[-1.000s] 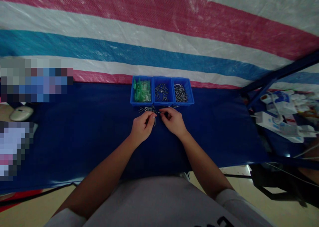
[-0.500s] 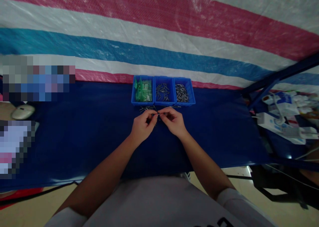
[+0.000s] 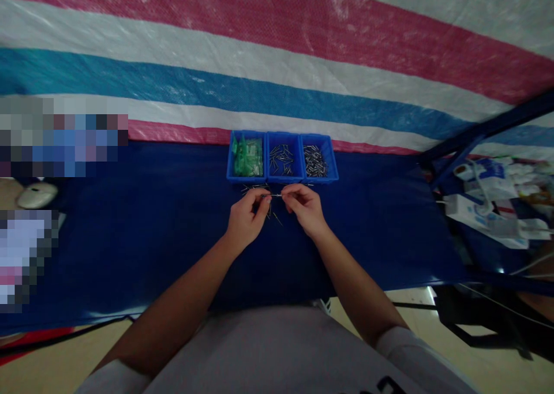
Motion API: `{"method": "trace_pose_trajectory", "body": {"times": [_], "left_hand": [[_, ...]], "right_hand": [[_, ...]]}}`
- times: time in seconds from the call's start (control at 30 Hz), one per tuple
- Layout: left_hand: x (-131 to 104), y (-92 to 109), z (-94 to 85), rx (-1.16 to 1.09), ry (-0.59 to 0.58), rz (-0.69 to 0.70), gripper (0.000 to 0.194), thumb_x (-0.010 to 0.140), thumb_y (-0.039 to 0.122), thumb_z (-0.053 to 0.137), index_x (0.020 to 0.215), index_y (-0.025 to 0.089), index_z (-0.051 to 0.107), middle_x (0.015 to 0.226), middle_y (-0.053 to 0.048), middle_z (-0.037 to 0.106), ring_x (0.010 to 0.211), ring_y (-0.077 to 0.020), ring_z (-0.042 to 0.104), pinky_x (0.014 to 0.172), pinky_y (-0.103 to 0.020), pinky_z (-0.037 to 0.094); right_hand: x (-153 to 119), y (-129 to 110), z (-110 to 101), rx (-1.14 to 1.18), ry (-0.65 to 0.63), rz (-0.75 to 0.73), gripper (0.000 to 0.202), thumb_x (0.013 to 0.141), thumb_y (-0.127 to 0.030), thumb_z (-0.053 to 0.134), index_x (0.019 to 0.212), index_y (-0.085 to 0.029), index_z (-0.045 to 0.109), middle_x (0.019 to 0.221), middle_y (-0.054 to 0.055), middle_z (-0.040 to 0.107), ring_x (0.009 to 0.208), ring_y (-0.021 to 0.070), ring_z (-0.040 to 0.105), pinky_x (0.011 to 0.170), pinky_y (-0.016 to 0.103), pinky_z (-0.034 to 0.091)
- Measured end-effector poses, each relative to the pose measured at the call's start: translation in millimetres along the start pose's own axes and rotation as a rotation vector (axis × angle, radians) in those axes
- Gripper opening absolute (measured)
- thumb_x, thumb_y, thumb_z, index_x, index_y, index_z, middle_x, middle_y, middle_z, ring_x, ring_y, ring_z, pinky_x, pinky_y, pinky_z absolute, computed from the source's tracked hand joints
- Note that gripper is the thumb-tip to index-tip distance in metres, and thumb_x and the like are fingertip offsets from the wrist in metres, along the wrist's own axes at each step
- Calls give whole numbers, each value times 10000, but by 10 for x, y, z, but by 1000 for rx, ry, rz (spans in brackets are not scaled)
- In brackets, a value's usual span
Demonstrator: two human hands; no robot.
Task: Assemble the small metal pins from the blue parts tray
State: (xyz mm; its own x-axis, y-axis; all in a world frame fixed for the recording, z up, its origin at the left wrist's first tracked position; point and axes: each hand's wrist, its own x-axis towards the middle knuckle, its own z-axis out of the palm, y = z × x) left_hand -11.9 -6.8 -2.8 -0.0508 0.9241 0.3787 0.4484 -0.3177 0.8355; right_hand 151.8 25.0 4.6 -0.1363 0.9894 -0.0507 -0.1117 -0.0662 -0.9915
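While both hands meet just in front of three blue bins, the left hand (image 3: 246, 221) and the right hand (image 3: 305, 208) each pinch one end of a thin metal pin (image 3: 272, 195), held level between them above the table (image 3: 130, 238). Each grip is closed, thumb and fingertips pressed on the pin. Loose pins (image 3: 255, 187) lie scattered on the dark blue cover near the fingers. Behind sit the left bin (image 3: 246, 157) with green parts, the middle bin (image 3: 283, 158) and the right bin (image 3: 318, 160), both with small metal parts. A striped tarp (image 3: 277, 53) hangs behind.
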Motion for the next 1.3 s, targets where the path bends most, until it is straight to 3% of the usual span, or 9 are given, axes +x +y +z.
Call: {"method": "trace_pose_trajectory", "body": {"times": [0.27,0.6,0.83,1.03,1.3], "left_hand": [[5,-21,4,-19,48,-4,128,926,292,563,988,192,612,715,34,641,552,-73,564,553,-185,441],[15,-21,-18,20,-1,-15,190,950,321,522,865,182,621,670,29,619,586,-92,576,602,-208,448],[2,-23,7,0,20,-25,146,937,308,543,1004,192,602,738,30,656,598,-85,600,589,-196,457],[-4,-52,19,-1,14,-28,131,943,293,531,993,191,595,726,30,653,583,-81,598,584,-193,459],[11,-29,-5,27,-20,-12,201,956,317,509,854,181,617,605,48,576,529,-79,549,557,-198,429]], "right_hand": [[-5,-36,10,-11,6,-6,177,723,-375,760,804,-227,705,599,-41,561,481,76,423,470,221,326],[-27,-77,31,-72,-34,6,184,723,-374,770,835,-230,747,690,-12,668,553,87,523,526,227,429],[6,-21,10,-82,-7,5,276,691,-431,794,841,-204,749,637,-17,652,519,77,516,506,219,428],[11,10,-11,-97,-18,10,287,710,-446,780,867,-208,754,674,2,677,544,92,547,529,235,450],[4,3,-4,-99,-37,12,307,699,-454,789,883,-210,752,679,8,682,559,102,564,540,243,463]]}}
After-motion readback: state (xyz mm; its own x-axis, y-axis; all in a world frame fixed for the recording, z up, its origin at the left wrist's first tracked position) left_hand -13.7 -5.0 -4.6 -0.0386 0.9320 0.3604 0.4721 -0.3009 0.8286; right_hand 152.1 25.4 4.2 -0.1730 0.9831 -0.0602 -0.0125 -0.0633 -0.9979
